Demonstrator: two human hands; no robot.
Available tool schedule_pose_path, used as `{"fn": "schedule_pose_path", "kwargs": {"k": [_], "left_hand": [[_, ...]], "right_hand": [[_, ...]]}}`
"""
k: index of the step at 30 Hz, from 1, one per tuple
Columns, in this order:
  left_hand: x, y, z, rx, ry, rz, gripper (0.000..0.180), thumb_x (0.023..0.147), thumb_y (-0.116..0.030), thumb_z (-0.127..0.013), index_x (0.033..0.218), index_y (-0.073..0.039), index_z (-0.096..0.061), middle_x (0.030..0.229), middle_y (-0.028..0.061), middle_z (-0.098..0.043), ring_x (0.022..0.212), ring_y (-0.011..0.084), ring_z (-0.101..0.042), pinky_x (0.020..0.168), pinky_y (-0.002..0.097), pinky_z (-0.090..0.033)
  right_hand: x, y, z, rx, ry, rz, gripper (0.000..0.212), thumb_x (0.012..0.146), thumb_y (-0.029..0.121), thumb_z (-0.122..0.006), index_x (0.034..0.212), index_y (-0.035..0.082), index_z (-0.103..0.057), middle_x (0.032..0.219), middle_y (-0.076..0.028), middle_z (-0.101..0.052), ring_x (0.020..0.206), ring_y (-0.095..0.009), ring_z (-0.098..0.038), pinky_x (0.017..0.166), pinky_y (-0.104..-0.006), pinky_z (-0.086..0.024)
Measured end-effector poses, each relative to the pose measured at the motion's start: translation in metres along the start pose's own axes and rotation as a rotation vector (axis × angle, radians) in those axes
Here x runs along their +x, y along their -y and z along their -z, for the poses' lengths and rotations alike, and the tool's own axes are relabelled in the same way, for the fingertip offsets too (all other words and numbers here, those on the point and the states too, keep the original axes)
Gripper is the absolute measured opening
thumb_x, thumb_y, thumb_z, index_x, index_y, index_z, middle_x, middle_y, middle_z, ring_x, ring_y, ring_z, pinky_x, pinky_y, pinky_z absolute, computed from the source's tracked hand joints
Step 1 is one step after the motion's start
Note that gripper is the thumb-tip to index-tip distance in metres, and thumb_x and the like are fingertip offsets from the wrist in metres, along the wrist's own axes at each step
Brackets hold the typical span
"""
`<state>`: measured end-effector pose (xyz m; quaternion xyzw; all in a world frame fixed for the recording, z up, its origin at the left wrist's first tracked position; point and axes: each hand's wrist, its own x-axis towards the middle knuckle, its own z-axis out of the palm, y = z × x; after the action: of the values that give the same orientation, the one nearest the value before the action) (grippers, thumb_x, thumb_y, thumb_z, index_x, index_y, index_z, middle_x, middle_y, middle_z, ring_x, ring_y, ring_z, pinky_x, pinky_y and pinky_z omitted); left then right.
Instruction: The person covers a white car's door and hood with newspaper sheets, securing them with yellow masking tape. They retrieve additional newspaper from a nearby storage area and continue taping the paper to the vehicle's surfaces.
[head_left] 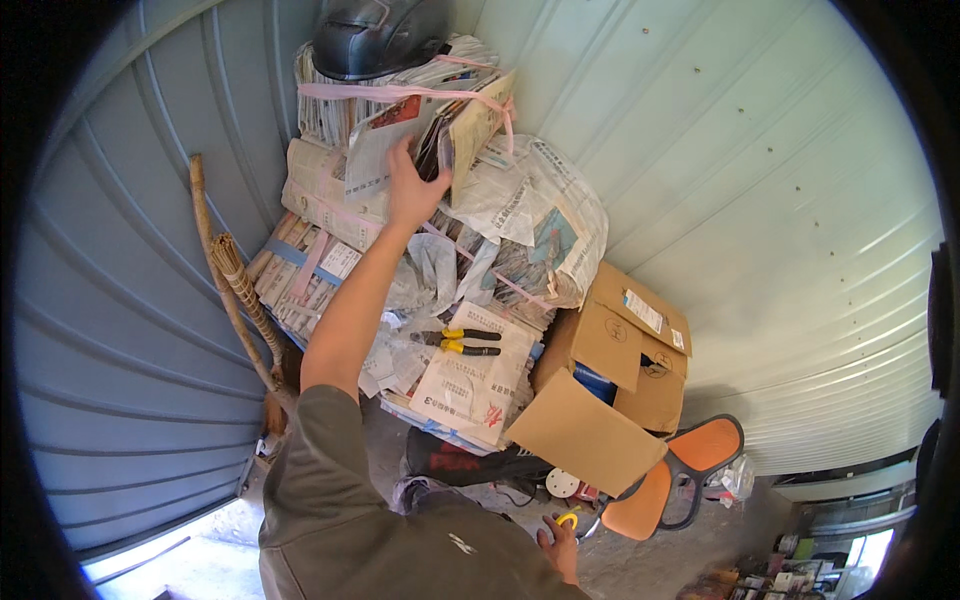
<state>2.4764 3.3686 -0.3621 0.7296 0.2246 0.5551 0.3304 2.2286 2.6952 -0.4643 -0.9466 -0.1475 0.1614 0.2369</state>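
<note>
Left hand (pixel 412 190) presses the tied paper bundle (pixel 400 110); right hand (pixel 560 540) hangs low.

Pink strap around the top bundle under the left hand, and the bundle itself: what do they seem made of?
The flat pink strap looks like thin plastic twine: glossy, slightly translucent and crinkled. The tied top bundle of newspapers looks like matte, yellowed newsprint, its stacked page edges showing. The left hand presses a printed paper sheet, probably thin newsprint too.
</note>
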Motion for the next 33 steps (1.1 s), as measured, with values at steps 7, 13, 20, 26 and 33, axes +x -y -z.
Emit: {"fn": "schedule_pose_path", "kwargs": {"k": [7, 13, 20, 26, 33], "left_hand": [[-0.005, 0.032, 0.022, -0.041, 0.304, -0.027, 0.099, 0.076, -0.023, -0.081, 0.157, 0.002, -0.030, 0.151, 0.0276, -0.046, 0.140, 0.0430, -0.047, 0.117, 0.0449, -0.040], [0.004, 0.041, 0.039, 0.077, 0.375, -0.026, 0.088, 0.079, -0.016, -0.075, 0.158, -0.008, -0.036, 0.151, 0.0261, -0.050, 0.135, 0.0438, -0.054, 0.112, 0.0480, -0.046], [0.024, 0.053, 0.016, 0.246, 0.318, 0.100, 0.054, 0.087, -0.024, -0.073, 0.136, -0.006, -0.058, 0.100, 0.0292, -0.072, 0.094, 0.0499, -0.069, 0.085, 0.0586, -0.054], [-0.020, 0.036, 0.077, 0.226, 0.134, 0.106, 0.038, 0.090, -0.027, -0.073, 0.116, 0.001, -0.069, 0.090, 0.0293, -0.072, 0.087, 0.0485, -0.070, 0.076, 0.0552, -0.056], [-0.036, -0.009, 0.132, 0.249, 0.166, 0.000, 0.028, 0.084, -0.021, -0.075, 0.103, 0.000, -0.073, 0.090, 0.0274, -0.072, 0.086, 0.0474, -0.070, 0.074, 0.0523, -0.056]], "right_hand": [[0.032, 0.029, 0.008, -0.054, 0.025, 0.154, 0.037, 0.087, 0.016, -0.077, 0.124, 0.010, -0.073, 0.122, -0.021, -0.065, 0.110, -0.043, -0.066, 0.091, -0.0452, -0.055], [0.043, 0.053, 0.017, -0.133, 0.139, 0.159, 0.036, 0.090, 0.015, -0.075, 0.126, 0.009, -0.072, 0.125, -0.019, -0.064, 0.112, -0.041, -0.065, 0.093, -0.0446, -0.055], [0.040, 0.070, 0.010, -0.149, 0.130, 0.255, 0.037, 0.090, 0.016, -0.074, 0.126, 0.010, -0.072, 0.109, -0.020, -0.061, 0.100, -0.042, -0.064, 0.084, -0.0472, -0.053], [0.020, 0.046, -0.006, -0.088, -0.004, 0.263, 0.032, 0.090, 0.016, -0.075, 0.121, 0.012, -0.075, 0.110, -0.019, -0.063, 0.102, -0.042, -0.066, 0.083, -0.0475, -0.055], [0.026, 0.040, -0.012, -0.079, 0.150, 0.261, 0.026, 0.091, 0.015, -0.074, 0.117, 0.009, -0.076, 0.105, -0.020, -0.065, 0.095, -0.042, -0.068, 0.082, -0.0493, -0.055]]}}
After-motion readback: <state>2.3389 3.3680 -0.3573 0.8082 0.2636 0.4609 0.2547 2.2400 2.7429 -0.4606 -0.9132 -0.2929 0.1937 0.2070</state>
